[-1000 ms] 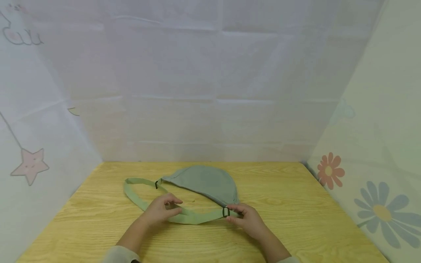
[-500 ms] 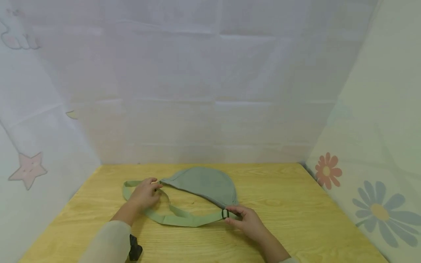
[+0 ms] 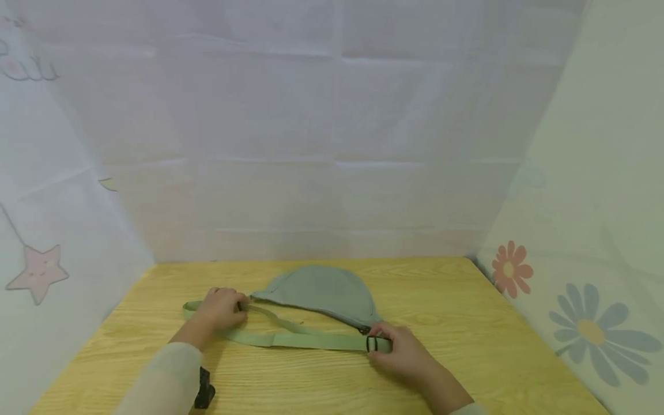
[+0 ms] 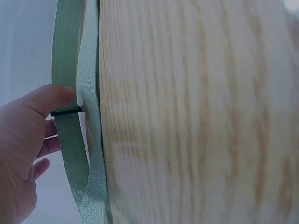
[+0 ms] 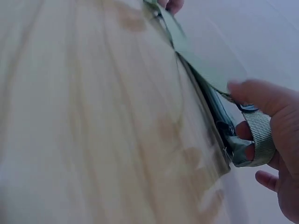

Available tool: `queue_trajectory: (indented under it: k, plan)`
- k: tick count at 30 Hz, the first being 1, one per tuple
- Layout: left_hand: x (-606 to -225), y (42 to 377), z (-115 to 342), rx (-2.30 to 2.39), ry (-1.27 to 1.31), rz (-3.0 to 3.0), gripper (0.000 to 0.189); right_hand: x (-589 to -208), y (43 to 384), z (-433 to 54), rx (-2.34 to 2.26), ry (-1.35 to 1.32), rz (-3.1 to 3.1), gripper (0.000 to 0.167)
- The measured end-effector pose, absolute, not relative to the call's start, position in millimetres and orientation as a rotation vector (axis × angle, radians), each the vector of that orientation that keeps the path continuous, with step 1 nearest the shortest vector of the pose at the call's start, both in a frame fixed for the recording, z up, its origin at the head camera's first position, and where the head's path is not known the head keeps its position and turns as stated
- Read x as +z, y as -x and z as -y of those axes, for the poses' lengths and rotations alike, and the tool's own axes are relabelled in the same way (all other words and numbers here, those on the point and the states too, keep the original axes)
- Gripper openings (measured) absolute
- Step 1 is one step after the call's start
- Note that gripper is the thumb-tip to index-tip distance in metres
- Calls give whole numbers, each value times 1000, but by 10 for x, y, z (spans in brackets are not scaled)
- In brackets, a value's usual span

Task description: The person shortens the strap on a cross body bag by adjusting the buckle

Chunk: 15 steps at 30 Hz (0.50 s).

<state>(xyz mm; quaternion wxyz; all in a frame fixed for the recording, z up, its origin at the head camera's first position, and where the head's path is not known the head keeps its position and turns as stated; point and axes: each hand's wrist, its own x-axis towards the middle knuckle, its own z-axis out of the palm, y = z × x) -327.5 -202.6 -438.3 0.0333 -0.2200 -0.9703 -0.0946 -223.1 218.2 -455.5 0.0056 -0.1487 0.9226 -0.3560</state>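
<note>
A grey-green crescent waist bag (image 3: 321, 293) lies on the wooden table, zipper edge facing the person. Its light green strap (image 3: 321, 341) runs in a loop along the near side. My left hand (image 3: 218, 310) pinches the strap at the bag's left; in the left wrist view, the thumb presses the webbing just beside a thin black slider (image 4: 67, 111). At the bag's right end, my right hand (image 3: 403, 353) grips the strap beside a black buckle (image 3: 371, 344). From the right wrist, the webbing (image 5: 262, 135) bends round the fingers, with the thumb over the buckle.
Pale fabric walls enclose the wooden table (image 3: 290, 386) at the back and both sides, printed with flowers (image 3: 591, 331) and a star (image 3: 37, 272). A black device (image 3: 204, 389) sits at the left sleeve cuff.
My left hand has moved left and back from the strap's near run to its slider. My right hand has shifted slightly right with the buckle, and the near strap lies straighter.
</note>
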Motion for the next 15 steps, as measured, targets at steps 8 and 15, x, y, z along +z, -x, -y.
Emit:
queue_trajectory:
  k: [8, 15]
  plan:
    - [-4402, 3211, 2053, -283, 713, 2990, 17, -4519, 2376, -2375, -798, 673, -3072, 21]
    - [-4407, 3141, 2061, -302, 687, 2985, 12, -4550, 2496, -2583, -652, 698, -3217, 9]
